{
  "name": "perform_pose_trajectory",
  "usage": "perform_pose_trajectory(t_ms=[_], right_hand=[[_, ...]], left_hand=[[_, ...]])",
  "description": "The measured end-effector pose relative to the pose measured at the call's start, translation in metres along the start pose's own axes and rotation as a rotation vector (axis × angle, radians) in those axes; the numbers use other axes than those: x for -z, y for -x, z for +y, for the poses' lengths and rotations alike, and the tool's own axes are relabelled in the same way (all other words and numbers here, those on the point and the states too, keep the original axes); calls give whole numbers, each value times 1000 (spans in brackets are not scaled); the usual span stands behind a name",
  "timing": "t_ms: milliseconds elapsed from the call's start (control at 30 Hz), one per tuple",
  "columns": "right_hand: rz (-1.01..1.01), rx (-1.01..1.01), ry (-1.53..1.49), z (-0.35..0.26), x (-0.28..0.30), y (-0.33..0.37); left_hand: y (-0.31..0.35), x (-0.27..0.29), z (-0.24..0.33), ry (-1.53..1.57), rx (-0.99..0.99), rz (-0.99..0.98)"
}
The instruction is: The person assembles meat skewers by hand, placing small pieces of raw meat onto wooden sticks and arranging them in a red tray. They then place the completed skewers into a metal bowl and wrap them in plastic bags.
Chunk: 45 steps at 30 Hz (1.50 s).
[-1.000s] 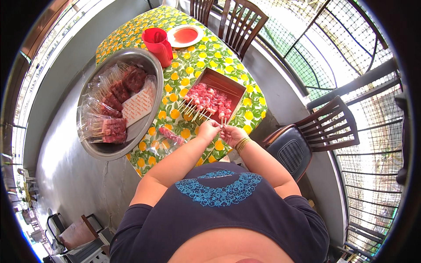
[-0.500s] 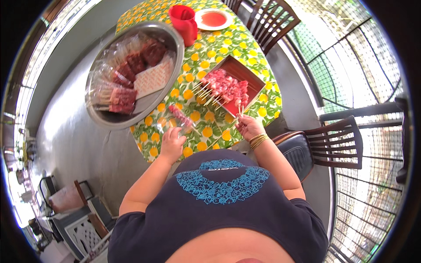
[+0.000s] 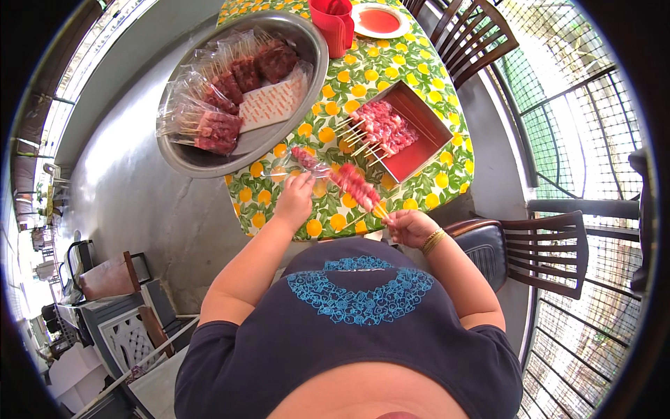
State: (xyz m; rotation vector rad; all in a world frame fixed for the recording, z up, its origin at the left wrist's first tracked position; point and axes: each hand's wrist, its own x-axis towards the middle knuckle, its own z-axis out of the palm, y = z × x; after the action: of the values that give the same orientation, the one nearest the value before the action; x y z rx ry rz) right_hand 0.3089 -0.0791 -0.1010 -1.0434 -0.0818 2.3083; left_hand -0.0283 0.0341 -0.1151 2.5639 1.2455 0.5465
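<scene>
My right hand is closed on the bare stick ends of raw meat skewers, at least two by the look of it. They are blurred, and their meat points up and left toward a clear plastic bag. My left hand pinches that bag at its near edge; another meat skewer lies in it. Whether the held meat touches the bag's mouth I cannot tell. Several more raw skewers rest in a shallow red box beyond my right hand, their sticks jutting over its left side.
A large metal basin at the left holds several bagged bundles of skewers and a white printed packet. A red pitcher and a plate of reddish liquid stand at the back. Wooden chairs flank the table's right side.
My right hand has drawn skewers out of the red box and swung them left, beside the bag. My left hand still holds the bag. The whole view has shifted slightly.
</scene>
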Motion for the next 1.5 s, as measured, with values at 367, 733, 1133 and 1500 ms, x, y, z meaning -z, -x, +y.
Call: perform_pose_trajectory(t_ms=[367, 733, 1133, 1500], right_hand=[[100, -146, 165, 6, -4, -87], [401, 109, 901, -2, -69, -161], [613, 396, -151, -42, -62, -103], [516, 383, -756, -67, -51, -160]], left_hand=[[3, 4, 14, -51, -77, -56], [33, -25, 13, -63, -106, 9], [38, -21, 26, -31, 24, 7], [23, -6, 37, -24, -3, 50]])
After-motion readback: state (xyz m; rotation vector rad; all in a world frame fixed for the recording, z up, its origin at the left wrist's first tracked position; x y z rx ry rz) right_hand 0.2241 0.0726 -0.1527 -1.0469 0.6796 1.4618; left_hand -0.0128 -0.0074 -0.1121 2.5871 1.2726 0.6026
